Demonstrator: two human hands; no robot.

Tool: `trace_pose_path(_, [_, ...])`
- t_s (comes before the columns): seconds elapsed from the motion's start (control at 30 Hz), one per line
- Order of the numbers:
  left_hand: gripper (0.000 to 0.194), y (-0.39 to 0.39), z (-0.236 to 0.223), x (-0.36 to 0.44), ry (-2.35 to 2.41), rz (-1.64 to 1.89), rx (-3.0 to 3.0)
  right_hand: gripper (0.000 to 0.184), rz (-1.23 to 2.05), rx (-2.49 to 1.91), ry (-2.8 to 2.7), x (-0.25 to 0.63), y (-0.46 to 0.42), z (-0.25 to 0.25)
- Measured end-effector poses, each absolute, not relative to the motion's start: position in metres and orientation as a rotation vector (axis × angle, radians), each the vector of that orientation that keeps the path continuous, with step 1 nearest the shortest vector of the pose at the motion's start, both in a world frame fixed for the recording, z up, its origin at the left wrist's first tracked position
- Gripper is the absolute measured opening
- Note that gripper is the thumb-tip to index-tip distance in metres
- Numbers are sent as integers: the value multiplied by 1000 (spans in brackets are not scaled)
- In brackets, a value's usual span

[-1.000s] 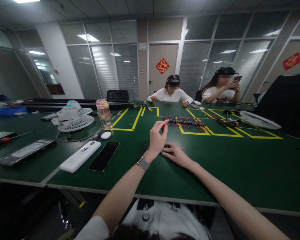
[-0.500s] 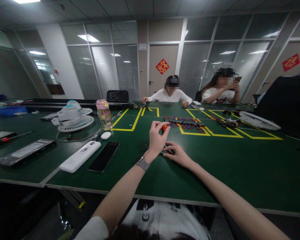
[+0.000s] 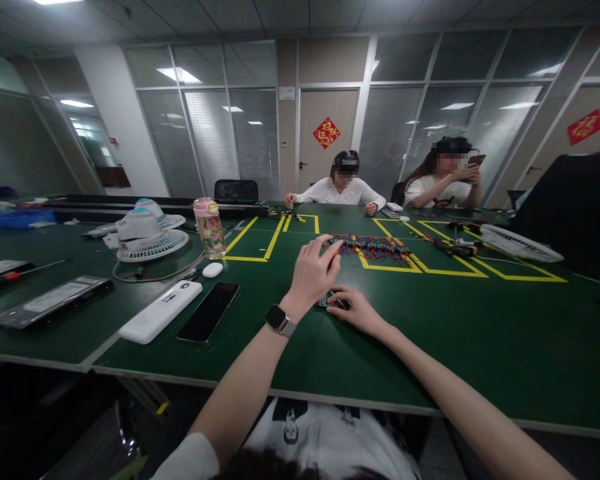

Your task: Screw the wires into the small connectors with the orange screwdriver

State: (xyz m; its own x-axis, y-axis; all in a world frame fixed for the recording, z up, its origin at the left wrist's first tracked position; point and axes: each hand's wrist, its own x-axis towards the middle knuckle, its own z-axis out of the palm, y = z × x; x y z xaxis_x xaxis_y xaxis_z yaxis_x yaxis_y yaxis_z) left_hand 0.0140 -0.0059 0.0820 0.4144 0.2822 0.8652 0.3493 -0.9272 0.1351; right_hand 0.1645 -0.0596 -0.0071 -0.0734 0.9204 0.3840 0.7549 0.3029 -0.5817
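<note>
My left hand, with a watch on its wrist, is raised over the table with thumb and fingers pinched together. Between them shows a sliver of an orange-handled screwdriver; its lower part is hidden behind the hand. Just below, my right hand rests on the table, thumb and fingers closed on a small green circuit board. The fingers and my left hand cover much of that board. Beyond my hands lies a row of small circuit boards with red and blue wires.
To the left are a black phone, a white power bank, a white oval case, a bottle and fan parts. Yellow tape marks the green table. Two people sit across.
My left hand has turned at the wrist, bringing the watch face into view, and its fingers now cover more of the screwdriver. My right hand has stayed on the circuit board.
</note>
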Motion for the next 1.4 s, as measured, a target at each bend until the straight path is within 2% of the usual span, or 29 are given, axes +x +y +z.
trace_pose_path(0.1, [34, 1, 88, 5, -416, -1300, -2543, 12, 306, -1490, -1870, 164, -60, -7])
trace_pose_path(0.23, [32, 4, 91, -3, -454, -1203, -2424, 13, 301, -1507, -1878, 165, -60, -7])
trace_pose_path(0.4, [28, 0, 90, 0, -413, -1248, -2423, 14, 307, -1505, -1886, 165, -60, -5])
trace_pose_path(0.9, [36, -7, 87, 8, -327, -1278, -2479, 10, 271, -1498, -1900, 163, -62, -3])
trace_pose_path(1.13, [29, -7, 85, 6, -326, -1251, -2443, 10, 247, -1493, -1907, 162, -62, -3])
trace_pose_path(1.27, [30, -9, 84, 10, -377, -1413, -2578, 10, 252, -1487, -1909, 163, -61, -5])
trace_pose_path(1.4, [30, -11, 80, 23, -459, -1937, -2885, 11, 280, -1472, -1905, 165, -59, -7])
